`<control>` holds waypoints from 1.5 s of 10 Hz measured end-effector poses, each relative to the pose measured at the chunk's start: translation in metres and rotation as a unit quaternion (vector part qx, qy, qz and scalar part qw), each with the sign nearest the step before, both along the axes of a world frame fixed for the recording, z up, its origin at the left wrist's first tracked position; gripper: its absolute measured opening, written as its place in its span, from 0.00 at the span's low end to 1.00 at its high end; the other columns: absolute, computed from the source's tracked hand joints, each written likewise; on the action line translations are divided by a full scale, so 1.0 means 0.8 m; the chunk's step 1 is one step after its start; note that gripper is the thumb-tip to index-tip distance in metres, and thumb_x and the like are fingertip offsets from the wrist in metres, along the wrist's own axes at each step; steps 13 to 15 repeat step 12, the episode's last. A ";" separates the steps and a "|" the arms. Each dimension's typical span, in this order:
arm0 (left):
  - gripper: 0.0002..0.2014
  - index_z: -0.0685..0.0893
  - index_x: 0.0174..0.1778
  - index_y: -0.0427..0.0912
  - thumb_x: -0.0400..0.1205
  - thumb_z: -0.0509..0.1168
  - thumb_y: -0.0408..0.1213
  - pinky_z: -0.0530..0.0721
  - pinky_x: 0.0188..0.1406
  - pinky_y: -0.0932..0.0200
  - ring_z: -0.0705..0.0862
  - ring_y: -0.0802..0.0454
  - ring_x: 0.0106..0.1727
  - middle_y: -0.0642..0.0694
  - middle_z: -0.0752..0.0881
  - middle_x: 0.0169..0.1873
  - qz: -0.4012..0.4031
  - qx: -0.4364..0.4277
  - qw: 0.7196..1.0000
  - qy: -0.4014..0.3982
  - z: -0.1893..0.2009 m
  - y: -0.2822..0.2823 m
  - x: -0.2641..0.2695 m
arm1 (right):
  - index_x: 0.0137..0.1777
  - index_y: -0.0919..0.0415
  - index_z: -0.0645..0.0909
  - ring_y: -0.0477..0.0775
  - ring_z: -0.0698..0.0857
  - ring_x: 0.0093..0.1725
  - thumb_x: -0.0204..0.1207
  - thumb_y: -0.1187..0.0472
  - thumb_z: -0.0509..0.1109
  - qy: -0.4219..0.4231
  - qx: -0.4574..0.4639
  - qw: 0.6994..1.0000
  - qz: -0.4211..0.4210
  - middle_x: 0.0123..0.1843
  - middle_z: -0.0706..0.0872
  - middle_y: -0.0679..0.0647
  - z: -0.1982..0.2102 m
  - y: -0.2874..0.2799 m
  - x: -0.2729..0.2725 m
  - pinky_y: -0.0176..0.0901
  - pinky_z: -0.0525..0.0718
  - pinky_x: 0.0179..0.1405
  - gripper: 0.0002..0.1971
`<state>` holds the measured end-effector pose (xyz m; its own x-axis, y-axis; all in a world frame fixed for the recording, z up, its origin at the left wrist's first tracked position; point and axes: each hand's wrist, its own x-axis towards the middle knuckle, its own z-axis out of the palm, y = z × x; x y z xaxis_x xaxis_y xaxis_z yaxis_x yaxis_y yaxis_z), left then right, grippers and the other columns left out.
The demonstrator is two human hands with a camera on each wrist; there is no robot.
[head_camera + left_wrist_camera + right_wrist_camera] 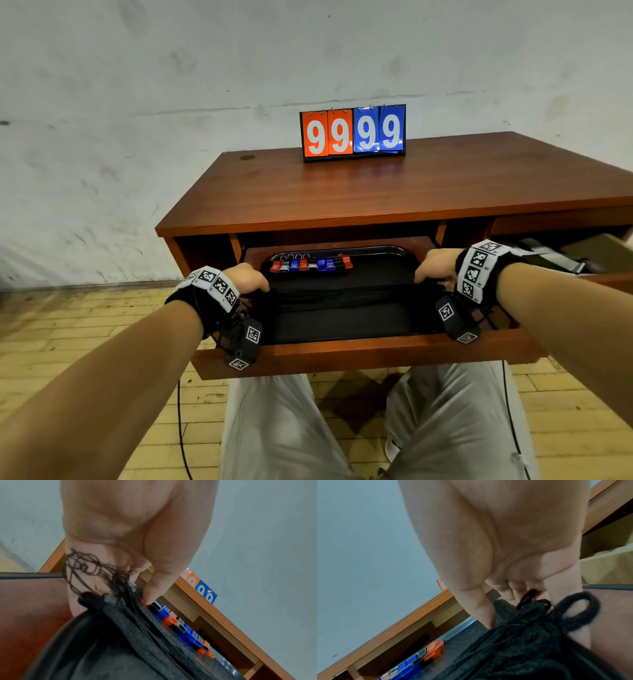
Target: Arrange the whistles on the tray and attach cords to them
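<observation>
A black tray (342, 325) lies in the desk's pull-out shelf. Several red, blue, black and white whistles (310, 264) stand in a row along its far side, with key rings behind them. A bundle of black cords (342, 294) stretches across the tray's middle. My left hand (250, 279) grips the bundle's left end, where thin loops and plastic crimps (109, 599) show; its thumb (150, 592) points down beside the end red whistle (145, 603). My right hand (435, 270) holds the right end, fingers curled round the looped cords (522, 635). Whistles (419, 660) lie left of it.
A flip scoreboard (352, 133) reading 9999 stands at the back of the wooden desk top (342, 192). The pull-out shelf's front lip (342, 353) sits above my knees. An open compartment (599, 253) with a strap lies at the right.
</observation>
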<state>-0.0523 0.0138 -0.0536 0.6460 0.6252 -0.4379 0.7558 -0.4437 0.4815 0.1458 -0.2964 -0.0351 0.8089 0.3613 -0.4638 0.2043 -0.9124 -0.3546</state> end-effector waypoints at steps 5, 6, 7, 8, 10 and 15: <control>0.26 0.82 0.63 0.33 0.72 0.74 0.43 0.85 0.61 0.45 0.88 0.38 0.53 0.36 0.87 0.54 -0.018 -0.020 1.000 0.012 -0.003 0.005 -0.003 | 0.41 0.62 0.81 0.65 0.87 0.59 0.76 0.57 0.74 0.006 -0.024 1.000 0.018 0.58 0.87 0.64 0.003 0.002 -0.004 0.52 0.84 0.58 0.08; 0.25 0.82 0.62 0.33 0.72 0.74 0.43 0.85 0.62 0.43 0.88 0.37 0.53 0.35 0.87 0.54 -0.018 -0.032 0.999 0.009 0.000 0.003 -0.003 | 0.41 0.61 0.81 0.65 0.86 0.60 0.76 0.57 0.73 0.005 -0.030 0.999 0.026 0.59 0.87 0.64 0.002 0.002 -0.006 0.54 0.83 0.62 0.08; 0.24 0.82 0.62 0.32 0.74 0.73 0.43 0.84 0.63 0.44 0.87 0.34 0.56 0.33 0.87 0.56 -0.017 -0.028 0.999 0.016 0.002 -0.001 -0.002 | 0.44 0.62 0.82 0.65 0.86 0.61 0.76 0.58 0.73 0.003 -0.037 0.999 0.030 0.60 0.87 0.64 0.002 0.002 -0.008 0.54 0.83 0.63 0.07; 0.24 0.81 0.63 0.33 0.75 0.72 0.43 0.84 0.63 0.45 0.87 0.38 0.56 0.36 0.86 0.57 -0.024 -0.011 0.999 0.029 0.005 -0.005 -0.002 | 0.54 0.66 0.84 0.65 0.86 0.61 0.76 0.58 0.73 0.000 -0.040 0.999 0.035 0.58 0.87 0.64 0.001 0.003 -0.008 0.53 0.83 0.61 0.12; 0.26 0.78 0.70 0.32 0.79 0.70 0.43 0.80 0.57 0.54 0.82 0.39 0.64 0.37 0.82 0.64 -0.032 0.042 0.997 0.063 0.012 -0.012 0.003 | 0.54 0.65 0.81 0.61 0.85 0.58 0.77 0.57 0.72 -0.017 -0.065 0.997 0.049 0.53 0.83 0.59 0.010 0.005 -0.013 0.50 0.83 0.59 0.12; 0.26 0.73 0.73 0.31 0.83 0.67 0.41 0.78 0.61 0.54 0.79 0.40 0.69 0.36 0.78 0.70 -0.035 0.104 0.992 0.064 0.040 -0.032 0.003 | 0.64 0.66 0.83 0.62 0.84 0.62 0.76 0.54 0.73 -0.062 -0.018 0.996 0.057 0.61 0.85 0.60 0.016 0.018 -0.006 0.48 0.82 0.61 0.21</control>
